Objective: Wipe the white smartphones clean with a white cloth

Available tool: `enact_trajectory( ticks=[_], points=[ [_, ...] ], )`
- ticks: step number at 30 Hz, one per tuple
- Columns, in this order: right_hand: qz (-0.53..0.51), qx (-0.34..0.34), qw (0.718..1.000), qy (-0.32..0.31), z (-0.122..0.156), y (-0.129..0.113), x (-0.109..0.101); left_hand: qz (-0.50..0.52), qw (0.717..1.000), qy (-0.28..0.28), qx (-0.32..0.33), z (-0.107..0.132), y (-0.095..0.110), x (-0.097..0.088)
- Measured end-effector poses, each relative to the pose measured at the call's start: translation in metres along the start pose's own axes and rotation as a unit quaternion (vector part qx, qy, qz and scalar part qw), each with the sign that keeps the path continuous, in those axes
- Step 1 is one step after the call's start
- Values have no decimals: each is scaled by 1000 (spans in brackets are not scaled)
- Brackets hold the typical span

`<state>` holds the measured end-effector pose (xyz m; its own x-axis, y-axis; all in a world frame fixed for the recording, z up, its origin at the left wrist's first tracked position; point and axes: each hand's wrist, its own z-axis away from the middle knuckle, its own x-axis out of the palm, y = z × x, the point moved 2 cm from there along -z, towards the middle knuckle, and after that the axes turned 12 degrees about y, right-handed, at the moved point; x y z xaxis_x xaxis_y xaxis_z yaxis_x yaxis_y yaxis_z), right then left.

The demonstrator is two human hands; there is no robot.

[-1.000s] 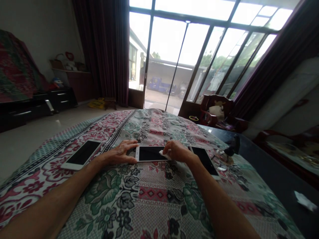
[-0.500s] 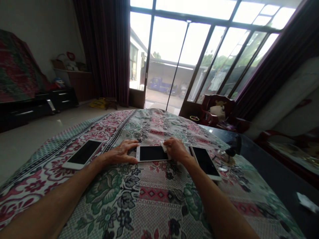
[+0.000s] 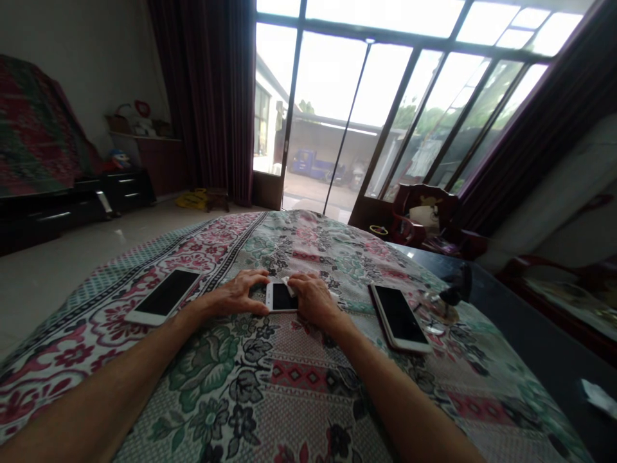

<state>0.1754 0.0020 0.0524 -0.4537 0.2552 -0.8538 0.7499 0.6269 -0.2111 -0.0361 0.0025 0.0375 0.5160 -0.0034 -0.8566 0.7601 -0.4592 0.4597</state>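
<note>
A white smartphone [image 3: 282,298] lies face up on the patterned cloth, its dark screen partly covered by my right hand. My left hand [image 3: 235,294] steadies its left end, with the thumb at the near corner and the fingers at the far corner. Pressed on the screen, my right hand [image 3: 313,297] has its fingers closed over a white tissue [image 3: 288,283], of which only edges show. To the left lies a second white smartphone [image 3: 164,297]. Right of my right hand rests a third smartphone [image 3: 399,318], white-framed with a dark reddish edge beneath.
A flowered cloth [image 3: 299,399] covers the table. Near its right side stands a clear spray bottle [image 3: 439,312] with a black head. A dark tabletop [image 3: 520,347] shows at the right, bearing a crumpled white item [image 3: 598,397]. A wooden chair [image 3: 424,215] stands beyond.
My right hand has slid left along the screen with the tissue, from the phone's right end to about its middle. My left hand keeps its place at the left end.
</note>
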Motion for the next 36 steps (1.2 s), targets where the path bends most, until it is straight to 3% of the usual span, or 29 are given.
enact_trajectory(
  ticks=[8,16,22,29,36],
  points=[
    [-107,-75,991,2,-2,-16,12,3,1000,25,10,-4,-12,7],
    [-133,-77,988,2,2,-16,9,16,1000,8,18,0,-15,4],
    [-149,-98,984,-23,8,-19,1,17,1000,3,8,1,-3,-2],
    [-139,-74,987,-28,15,-25,-7,14,1000,8,8,2,0,-2],
    [-197,-56,966,-160,11,-10,-36,8,999,9,33,3,-11,2]
  ],
)
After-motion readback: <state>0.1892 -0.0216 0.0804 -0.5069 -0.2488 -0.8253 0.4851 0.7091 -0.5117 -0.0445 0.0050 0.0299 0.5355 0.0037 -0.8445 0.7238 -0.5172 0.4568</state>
